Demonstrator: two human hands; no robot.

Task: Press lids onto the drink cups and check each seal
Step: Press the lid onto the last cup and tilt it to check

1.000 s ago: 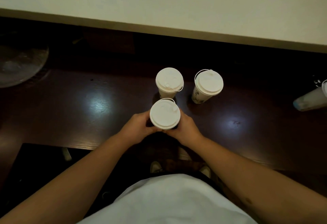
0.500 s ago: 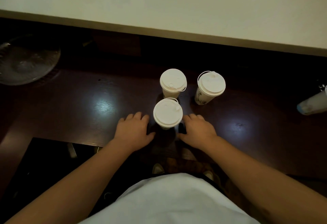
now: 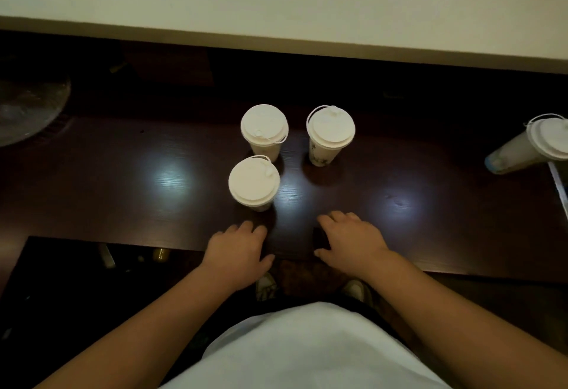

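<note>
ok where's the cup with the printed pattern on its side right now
In the head view the patterned cup stands upright at the back right of the group of three, beside the back left cup, beyond the right hand.

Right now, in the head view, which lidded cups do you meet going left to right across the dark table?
Nearest cup → back-left cup → back-right cup → cup at the right edge. All four wear white lids; neither hand touches one.
</note>
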